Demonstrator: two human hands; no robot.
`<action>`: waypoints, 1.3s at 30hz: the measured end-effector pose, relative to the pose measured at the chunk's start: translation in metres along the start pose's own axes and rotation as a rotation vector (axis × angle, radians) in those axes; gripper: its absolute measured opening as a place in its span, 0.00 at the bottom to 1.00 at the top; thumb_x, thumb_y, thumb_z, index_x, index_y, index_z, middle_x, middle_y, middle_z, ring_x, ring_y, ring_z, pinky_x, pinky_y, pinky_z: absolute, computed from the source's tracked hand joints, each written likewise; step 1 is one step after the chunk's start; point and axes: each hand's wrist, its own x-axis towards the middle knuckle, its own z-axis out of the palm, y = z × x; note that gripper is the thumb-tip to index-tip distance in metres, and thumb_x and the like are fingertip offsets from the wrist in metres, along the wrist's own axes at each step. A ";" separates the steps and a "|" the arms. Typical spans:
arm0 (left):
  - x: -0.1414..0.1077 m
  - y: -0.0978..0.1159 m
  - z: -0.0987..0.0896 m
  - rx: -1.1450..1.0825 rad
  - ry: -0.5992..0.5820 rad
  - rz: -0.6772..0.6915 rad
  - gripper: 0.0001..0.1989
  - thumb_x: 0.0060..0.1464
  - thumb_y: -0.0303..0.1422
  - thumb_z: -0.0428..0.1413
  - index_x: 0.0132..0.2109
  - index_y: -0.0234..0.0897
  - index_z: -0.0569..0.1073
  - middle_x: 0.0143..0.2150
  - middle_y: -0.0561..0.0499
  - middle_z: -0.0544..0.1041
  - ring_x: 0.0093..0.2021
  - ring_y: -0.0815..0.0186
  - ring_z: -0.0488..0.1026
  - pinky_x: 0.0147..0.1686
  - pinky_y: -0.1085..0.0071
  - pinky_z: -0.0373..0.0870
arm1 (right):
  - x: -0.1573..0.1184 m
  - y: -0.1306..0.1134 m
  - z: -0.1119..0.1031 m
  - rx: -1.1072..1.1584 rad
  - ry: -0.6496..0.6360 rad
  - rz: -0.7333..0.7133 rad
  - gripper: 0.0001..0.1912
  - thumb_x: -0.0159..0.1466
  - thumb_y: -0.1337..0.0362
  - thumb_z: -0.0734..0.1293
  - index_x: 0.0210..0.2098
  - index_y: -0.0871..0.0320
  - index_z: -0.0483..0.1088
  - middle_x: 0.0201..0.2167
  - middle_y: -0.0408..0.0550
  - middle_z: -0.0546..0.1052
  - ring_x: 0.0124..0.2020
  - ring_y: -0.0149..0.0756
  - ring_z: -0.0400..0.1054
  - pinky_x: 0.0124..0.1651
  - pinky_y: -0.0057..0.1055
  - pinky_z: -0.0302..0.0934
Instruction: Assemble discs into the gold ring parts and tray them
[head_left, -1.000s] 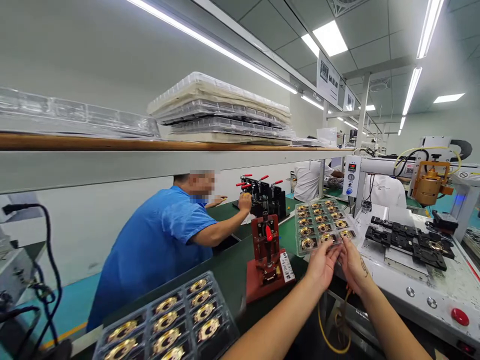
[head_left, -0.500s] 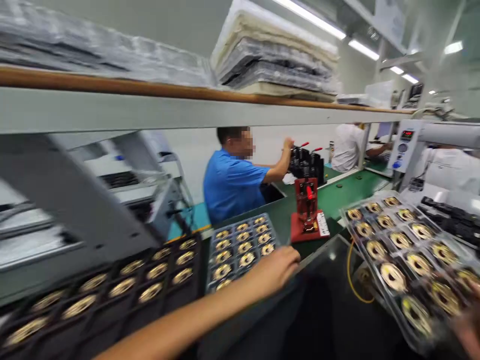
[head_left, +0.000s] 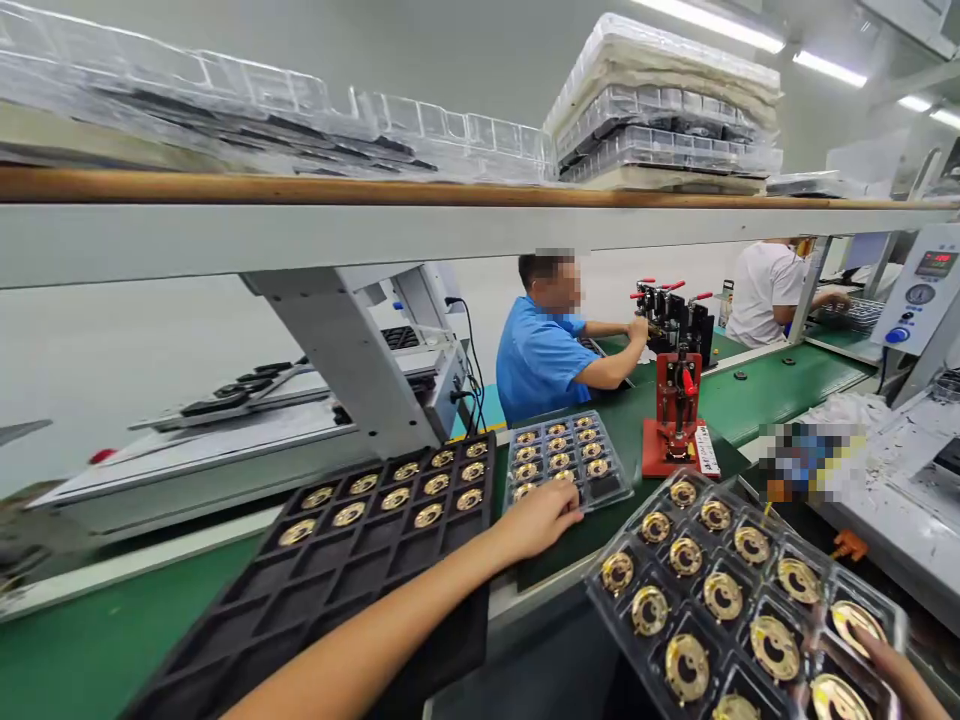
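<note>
The right hand (head_left: 896,665) grasps the right tray (head_left: 651,568) by its right side, the thumb lying over the rim close to a gold ring. That grip likely leaves the pockets facing up, so the rings (head_left: 775,647) stay seated, each apart from its neighbours. Whether anything props the tray from below cannot be told, as its near end runs out of view.

The left hand (head_left: 541,518) is at the near edge of the middle tray (head_left: 602,487), fingers curled inward. Whether they pinch the rim, a ring or nothing is hidden by the knuckles. This tray rests on the counter (head_left: 120,610), presumably there to be within easy reach.

The black tray (head_left: 315,570) lies just left of the middle one, with rings in its far rows; the left forearm crosses above its near part. The right tray is well apart from the left hand, across the front gap. Beyond it stands the red press (head_left: 679,415), upright, beside the middle tray. Farther back, a co-worker in blue (head_left: 536,350) reaches toward black clamps (head_left: 679,320).
</note>
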 end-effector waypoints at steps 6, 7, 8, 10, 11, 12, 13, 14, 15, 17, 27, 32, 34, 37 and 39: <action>0.051 -0.016 -0.058 -0.053 0.140 0.010 0.12 0.64 0.41 0.55 0.35 0.38 0.72 0.34 0.48 0.76 0.36 0.59 0.72 0.37 0.67 0.64 | -0.013 0.026 0.131 0.022 -0.381 -0.066 0.32 0.57 0.44 0.77 0.55 0.53 0.78 0.48 0.58 0.86 0.47 0.61 0.82 0.48 0.56 0.74; 0.056 -0.015 -0.064 -0.059 0.153 0.014 0.12 0.64 0.41 0.55 0.34 0.38 0.72 0.34 0.49 0.76 0.35 0.59 0.72 0.37 0.67 0.63 | -0.011 0.031 0.153 0.029 -0.448 -0.087 0.29 0.59 0.44 0.78 0.52 0.54 0.78 0.46 0.56 0.86 0.45 0.59 0.82 0.47 0.54 0.75; 0.058 -0.013 -0.068 -0.062 0.161 0.017 0.13 0.63 0.41 0.56 0.34 0.38 0.72 0.33 0.49 0.76 0.35 0.59 0.72 0.36 0.68 0.63 | -0.008 0.037 0.174 0.045 -0.506 -0.105 0.27 0.59 0.45 0.78 0.50 0.55 0.78 0.45 0.55 0.86 0.43 0.56 0.83 0.46 0.52 0.75; 0.056 -0.004 -0.071 -0.062 0.165 0.026 0.12 0.63 0.40 0.56 0.33 0.38 0.72 0.33 0.50 0.76 0.34 0.59 0.72 0.35 0.68 0.62 | 0.004 0.051 0.212 0.093 -0.586 -0.128 0.26 0.59 0.45 0.79 0.48 0.56 0.77 0.44 0.52 0.86 0.42 0.51 0.82 0.47 0.50 0.75; 0.051 0.001 -0.070 -0.058 0.161 0.032 0.12 0.63 0.39 0.57 0.33 0.38 0.72 0.33 0.50 0.76 0.34 0.60 0.72 0.35 0.68 0.62 | 0.010 0.058 0.230 0.119 -0.612 -0.124 0.27 0.58 0.44 0.80 0.47 0.55 0.77 0.44 0.51 0.86 0.42 0.49 0.82 0.48 0.49 0.75; 0.045 0.007 -0.068 -0.053 0.153 0.037 0.11 0.64 0.39 0.57 0.34 0.38 0.72 0.33 0.50 0.76 0.35 0.60 0.72 0.35 0.68 0.62 | 0.016 0.064 0.245 0.140 -0.633 -0.114 0.28 0.56 0.44 0.81 0.46 0.55 0.77 0.45 0.50 0.85 0.43 0.47 0.82 0.51 0.47 0.74; 0.038 0.014 -0.063 -0.046 0.142 0.042 0.11 0.64 0.38 0.57 0.35 0.38 0.73 0.34 0.50 0.77 0.35 0.60 0.73 0.36 0.68 0.63 | 0.022 0.070 0.259 0.155 -0.650 -0.098 0.28 0.54 0.45 0.82 0.45 0.55 0.77 0.46 0.49 0.85 0.45 0.45 0.81 0.53 0.46 0.73; 0.031 0.020 -0.058 -0.036 0.131 0.044 0.10 0.64 0.38 0.57 0.36 0.39 0.73 0.35 0.50 0.77 0.36 0.59 0.73 0.36 0.68 0.63 | 0.027 0.074 0.271 0.163 -0.665 -0.081 0.28 0.52 0.46 0.84 0.44 0.55 0.77 0.45 0.47 0.86 0.46 0.43 0.81 0.56 0.43 0.72; 0.023 0.025 -0.051 -0.024 0.119 0.042 0.09 0.65 0.37 0.57 0.37 0.39 0.73 0.36 0.49 0.77 0.38 0.58 0.74 0.37 0.67 0.64 | 0.030 0.077 0.279 0.162 -0.674 -0.066 0.27 0.50 0.48 0.85 0.41 0.56 0.78 0.42 0.46 0.86 0.46 0.41 0.81 0.57 0.41 0.71; 0.009 0.033 -0.035 0.002 0.090 0.032 0.08 0.65 0.36 0.57 0.38 0.38 0.73 0.39 0.48 0.78 0.41 0.56 0.75 0.40 0.66 0.65 | 0.033 0.081 0.286 0.137 -0.681 -0.032 0.23 0.47 0.54 0.86 0.34 0.57 0.77 0.35 0.46 0.85 0.43 0.40 0.81 0.59 0.39 0.70; -0.024 0.050 0.025 0.045 -0.035 0.057 0.04 0.66 0.32 0.59 0.41 0.38 0.73 0.43 0.47 0.78 0.47 0.53 0.76 0.47 0.62 0.70 | 0.017 0.076 0.212 -0.174 -0.648 0.047 0.23 0.54 0.58 0.83 0.44 0.63 0.78 0.43 0.59 0.86 0.46 0.51 0.82 0.52 0.45 0.71; -0.029 0.053 0.027 0.128 -0.049 0.034 0.02 0.67 0.29 0.58 0.42 0.38 0.72 0.43 0.47 0.78 0.45 0.53 0.77 0.46 0.61 0.70 | 0.019 0.073 0.172 -0.281 -0.640 0.002 0.22 0.59 0.54 0.80 0.45 0.62 0.79 0.46 0.60 0.85 0.47 0.48 0.81 0.50 0.41 0.70; -0.026 0.049 0.026 0.123 -0.057 0.011 0.03 0.67 0.30 0.58 0.41 0.39 0.72 0.43 0.47 0.78 0.45 0.53 0.77 0.45 0.61 0.70 | 0.019 0.069 0.160 -0.307 -0.619 -0.009 0.22 0.60 0.52 0.80 0.45 0.62 0.79 0.45 0.60 0.85 0.46 0.47 0.81 0.49 0.40 0.69; -0.020 0.038 0.022 0.096 -0.049 -0.034 0.03 0.67 0.30 0.57 0.41 0.39 0.71 0.42 0.47 0.78 0.46 0.53 0.77 0.45 0.62 0.70 | 0.017 0.062 0.147 -0.325 -0.601 -0.042 0.22 0.61 0.50 0.79 0.44 0.61 0.80 0.45 0.59 0.85 0.45 0.46 0.80 0.49 0.39 0.68; -0.016 0.031 0.019 0.070 -0.043 -0.060 0.03 0.66 0.31 0.57 0.40 0.40 0.71 0.42 0.46 0.78 0.47 0.53 0.77 0.45 0.63 0.70 | 0.017 0.059 0.139 -0.335 -0.584 -0.076 0.22 0.61 0.48 0.78 0.45 0.60 0.80 0.45 0.58 0.85 0.45 0.45 0.80 0.49 0.39 0.68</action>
